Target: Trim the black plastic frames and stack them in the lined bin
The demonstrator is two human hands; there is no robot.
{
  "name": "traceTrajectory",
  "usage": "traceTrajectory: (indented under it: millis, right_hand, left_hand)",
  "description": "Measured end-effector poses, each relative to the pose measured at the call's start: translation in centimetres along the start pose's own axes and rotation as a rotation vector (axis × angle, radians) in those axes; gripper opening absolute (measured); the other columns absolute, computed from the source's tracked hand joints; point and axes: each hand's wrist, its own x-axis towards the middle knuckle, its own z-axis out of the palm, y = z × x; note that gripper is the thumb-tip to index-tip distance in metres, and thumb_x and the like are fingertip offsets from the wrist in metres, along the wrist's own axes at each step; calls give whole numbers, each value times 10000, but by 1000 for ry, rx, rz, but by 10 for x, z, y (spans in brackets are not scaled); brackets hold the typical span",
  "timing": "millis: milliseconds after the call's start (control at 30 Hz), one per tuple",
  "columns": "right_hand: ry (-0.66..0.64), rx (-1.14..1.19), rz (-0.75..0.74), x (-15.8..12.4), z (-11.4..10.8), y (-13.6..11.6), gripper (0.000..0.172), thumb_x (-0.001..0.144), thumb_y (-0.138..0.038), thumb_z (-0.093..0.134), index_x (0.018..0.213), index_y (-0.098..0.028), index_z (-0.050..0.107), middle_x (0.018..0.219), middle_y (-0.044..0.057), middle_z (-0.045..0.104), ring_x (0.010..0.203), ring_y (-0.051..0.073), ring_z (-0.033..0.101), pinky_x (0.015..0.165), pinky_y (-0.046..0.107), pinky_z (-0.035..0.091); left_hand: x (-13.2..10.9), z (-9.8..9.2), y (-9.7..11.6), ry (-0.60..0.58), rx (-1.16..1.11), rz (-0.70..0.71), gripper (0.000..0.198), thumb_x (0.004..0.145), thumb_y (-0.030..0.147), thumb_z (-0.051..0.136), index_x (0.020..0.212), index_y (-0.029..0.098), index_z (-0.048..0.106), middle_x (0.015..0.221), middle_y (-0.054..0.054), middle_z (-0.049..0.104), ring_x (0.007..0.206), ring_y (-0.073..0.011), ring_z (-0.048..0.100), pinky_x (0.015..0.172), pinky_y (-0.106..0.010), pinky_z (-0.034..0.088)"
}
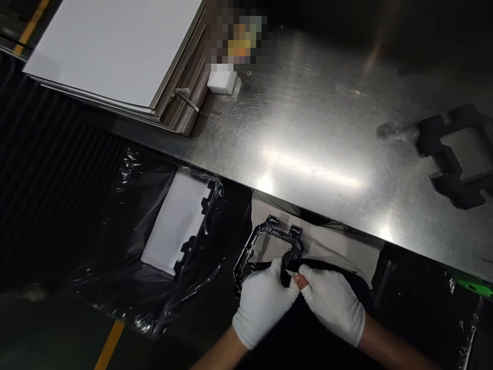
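Both my hands wear white gloves and meet below the front edge of the steel table (316,133). My left hand (264,300) is closed on the lower part of a black plastic frame (265,239) with clips along its top. My right hand (333,300), one bare fingertip showing, pinches the same frame at its right side. The frame is held over my lap, above a pale cloth or apron (346,246).
A stack of white sheets and brown cardboard (127,56) lies at the table's left end, with a white block (222,81) beside it. A black foam frame piece (458,154) rests at the right. A box lined with clear plastic (169,231) stands below on the left.
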Motion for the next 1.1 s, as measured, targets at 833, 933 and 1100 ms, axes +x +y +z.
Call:
traceTrajectory:
  millis: [833,933,1100]
  right_hand:
    - [-43,645,67,-41,-34,52,551,1110,-700,319,964,-268,628,799,7,693,674,196,688,677,304,598]
    - [159,525,68,-54,-73,61,509,1104,-681,351,1082,-309,697,963,63,764,936,295,746,807,387,624]
    - [590,242,174,-27,-153,44,380,1108,-559,438,1052,-281,691,889,55,747,780,262,701,667,342,538]
  left_hand:
    - [-8,-60,-47,-56,-1182,-53,930,1016,879,185,677,192,711,546,-45,598,457,-170,516,543,-313,440]
    - [-5,-109,-46,-103,-1449,172,1048,928,974,99,862,166,762,431,10,442,383,-135,377,482,-291,368]
    - [43,-179,0,-284,-1497,679,505,953,645,692,1090,159,688,633,53,430,466,-89,348,470,-248,272]
